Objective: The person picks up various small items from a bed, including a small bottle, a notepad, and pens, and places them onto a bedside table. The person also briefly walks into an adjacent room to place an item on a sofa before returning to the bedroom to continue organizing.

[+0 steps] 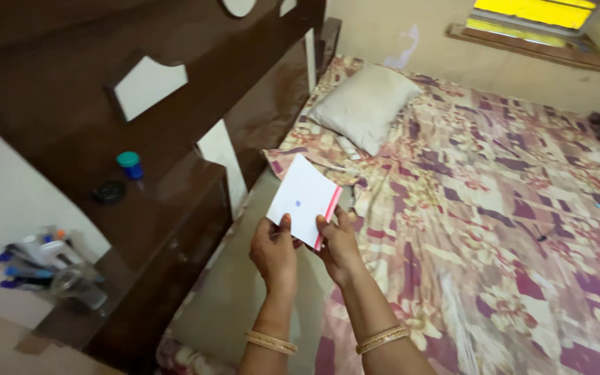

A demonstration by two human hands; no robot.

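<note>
Head view: both hands up together, left hand point(273, 251) and right hand point(338, 244) pinching the lower edge of a white card point(303, 198) with a red-striped edge, held just above the fingers. Beyond them, a floral bedsheet point(494, 208) and grey pillow point(366, 104); leftward, the dark wooden bedside shelf point(168, 201).

Pens point(26, 267) blurred; white card point(305, 200) lower edge hidden by fingers.

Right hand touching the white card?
Touching. Head view: right hand fingers grip the white card at its red-striped lower edge; left hand thumb presses it too.
</note>
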